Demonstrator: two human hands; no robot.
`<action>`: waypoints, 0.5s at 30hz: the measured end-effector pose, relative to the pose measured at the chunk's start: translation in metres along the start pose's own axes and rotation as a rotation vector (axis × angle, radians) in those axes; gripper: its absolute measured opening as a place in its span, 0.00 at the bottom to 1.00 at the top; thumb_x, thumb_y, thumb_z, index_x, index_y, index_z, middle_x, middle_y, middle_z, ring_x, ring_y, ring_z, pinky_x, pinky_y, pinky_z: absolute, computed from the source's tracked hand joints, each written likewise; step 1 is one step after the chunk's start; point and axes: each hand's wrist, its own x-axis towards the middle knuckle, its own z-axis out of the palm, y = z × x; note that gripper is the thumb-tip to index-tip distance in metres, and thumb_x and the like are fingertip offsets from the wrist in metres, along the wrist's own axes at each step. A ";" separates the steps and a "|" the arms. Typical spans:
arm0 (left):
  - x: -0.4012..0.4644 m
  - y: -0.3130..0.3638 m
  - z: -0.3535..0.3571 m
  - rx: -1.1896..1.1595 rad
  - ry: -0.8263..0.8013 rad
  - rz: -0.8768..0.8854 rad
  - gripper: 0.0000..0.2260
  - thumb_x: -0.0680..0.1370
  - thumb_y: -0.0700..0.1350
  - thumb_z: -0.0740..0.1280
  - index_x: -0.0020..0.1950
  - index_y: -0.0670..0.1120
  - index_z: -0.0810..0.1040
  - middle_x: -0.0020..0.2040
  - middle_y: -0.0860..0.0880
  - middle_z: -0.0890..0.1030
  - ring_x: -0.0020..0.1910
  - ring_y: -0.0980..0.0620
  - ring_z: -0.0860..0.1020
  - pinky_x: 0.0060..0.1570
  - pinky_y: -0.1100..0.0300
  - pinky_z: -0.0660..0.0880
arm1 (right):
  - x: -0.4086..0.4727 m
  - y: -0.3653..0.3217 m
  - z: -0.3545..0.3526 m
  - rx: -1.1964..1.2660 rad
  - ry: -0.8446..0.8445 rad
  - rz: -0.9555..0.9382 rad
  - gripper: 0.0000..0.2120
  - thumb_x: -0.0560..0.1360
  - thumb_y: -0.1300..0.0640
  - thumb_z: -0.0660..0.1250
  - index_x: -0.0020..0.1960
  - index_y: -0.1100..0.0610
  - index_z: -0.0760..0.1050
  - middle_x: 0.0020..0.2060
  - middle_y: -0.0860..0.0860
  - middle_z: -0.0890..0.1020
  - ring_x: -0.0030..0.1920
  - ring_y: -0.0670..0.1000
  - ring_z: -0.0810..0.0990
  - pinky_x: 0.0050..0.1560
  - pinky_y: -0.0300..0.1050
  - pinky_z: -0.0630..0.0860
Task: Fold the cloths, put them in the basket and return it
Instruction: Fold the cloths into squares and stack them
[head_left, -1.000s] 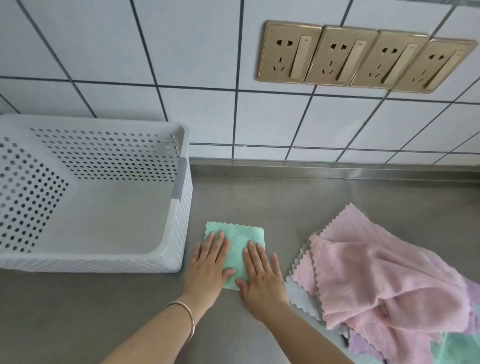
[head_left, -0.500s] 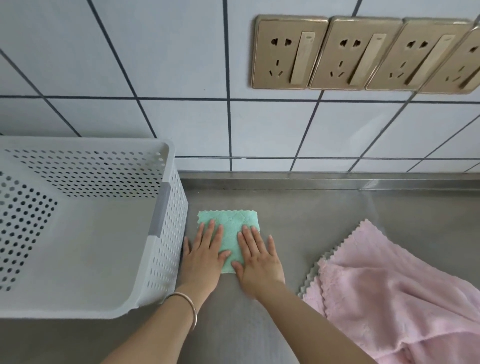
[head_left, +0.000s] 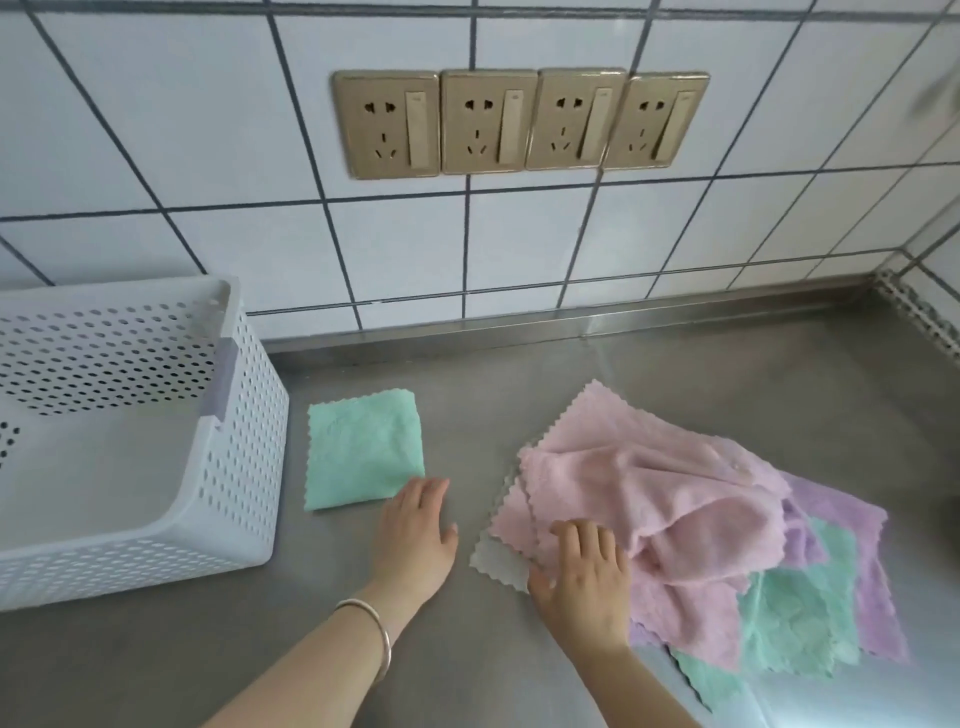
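Note:
A folded green cloth lies flat on the steel counter, just right of the white perforated basket, which holds nothing. My left hand rests open on the counter at the folded cloth's near right corner. My right hand lies palm down, fingers spread, on the near left edge of the pile of unfolded cloths. The rumpled pink cloth tops that pile, with purple, green and grey cloths under it.
The steel counter meets a white tiled wall with a row of gold sockets. A tiled side wall closes the counter's far right corner. The basket stands at the left, against the wall.
Both hands have left the folded green cloth. My right hand moved right onto the cloth pile; my left hand slid back to the cloth's near corner. The view swung right.

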 end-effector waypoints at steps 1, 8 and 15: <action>-0.004 0.009 0.005 -0.015 -0.011 0.026 0.23 0.77 0.47 0.61 0.72 0.46 0.63 0.71 0.49 0.65 0.70 0.48 0.64 0.69 0.57 0.61 | -0.005 0.009 -0.002 -0.016 -0.023 0.032 0.15 0.60 0.49 0.57 0.41 0.55 0.76 0.37 0.51 0.77 0.38 0.56 0.75 0.38 0.48 0.70; -0.020 0.052 0.020 -0.026 0.040 0.265 0.16 0.64 0.43 0.69 0.50 0.48 0.78 0.47 0.49 0.81 0.46 0.45 0.81 0.43 0.57 0.79 | -0.005 0.025 -0.013 0.052 -0.087 0.112 0.11 0.61 0.55 0.54 0.27 0.57 0.73 0.26 0.51 0.76 0.28 0.55 0.76 0.25 0.42 0.71; -0.016 0.100 0.009 0.035 0.039 0.482 0.16 0.71 0.45 0.62 0.58 0.50 0.79 0.56 0.50 0.79 0.57 0.47 0.77 0.57 0.53 0.74 | -0.003 0.044 -0.038 0.313 -0.061 0.146 0.14 0.69 0.54 0.52 0.33 0.60 0.72 0.26 0.54 0.77 0.25 0.57 0.76 0.23 0.41 0.61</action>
